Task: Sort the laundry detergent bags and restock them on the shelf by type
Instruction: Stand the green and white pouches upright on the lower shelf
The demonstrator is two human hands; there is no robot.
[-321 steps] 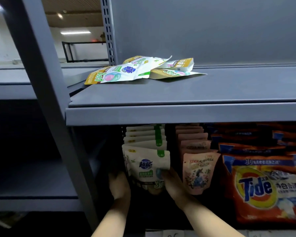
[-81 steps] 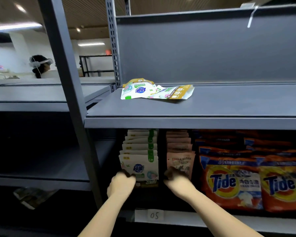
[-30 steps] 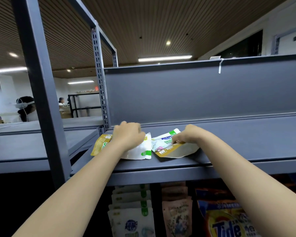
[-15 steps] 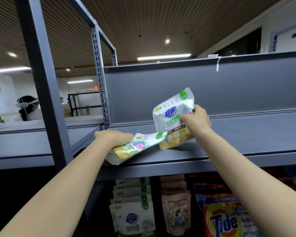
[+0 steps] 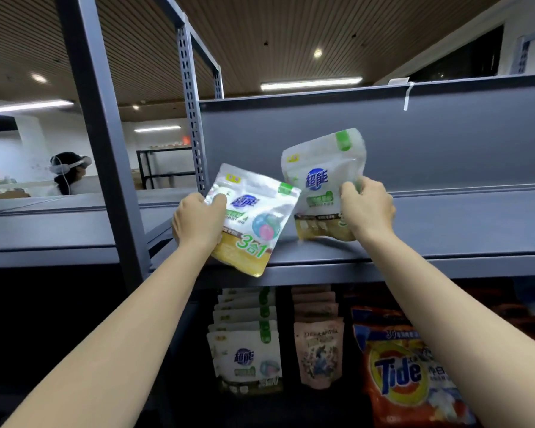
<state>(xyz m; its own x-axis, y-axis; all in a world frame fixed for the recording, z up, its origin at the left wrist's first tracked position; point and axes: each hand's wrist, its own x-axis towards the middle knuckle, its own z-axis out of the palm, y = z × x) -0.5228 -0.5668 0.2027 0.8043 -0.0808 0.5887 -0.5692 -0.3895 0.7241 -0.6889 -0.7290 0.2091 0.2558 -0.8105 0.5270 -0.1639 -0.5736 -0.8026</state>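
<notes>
Up at the grey upper shelf (image 5: 414,242), both hands hold a white-and-gold detergent pouch each. From the head camera, the left hand (image 5: 198,222) grips the left pouch (image 5: 254,220) by its left edge, thumb on the printed front and the other fingers (image 5: 218,200) closed behind it — the pouch is tilted, its top leaning left, its gold bottom corner hanging over the shelf's front lip. A "3合1" mark shows on its lower part. The right hand (image 5: 366,211) pinches the right pouch (image 5: 318,186) along its right edge, fingers curled onto the front; this pouch stands nearly upright with its gold base touching or just above the shelf board, I cannot tell which. The two pouches sit just beside each other, edges close.

On the lower shelf, a row of matching white pouches (image 5: 247,356) stands at the left, a row of pink pouches (image 5: 318,353) next to it, and orange Tide bags (image 5: 408,372) on the right. A grey upright post (image 5: 105,143) rises at the left — beyond it, far off, sits a person wearing a headset (image 5: 67,171).
</notes>
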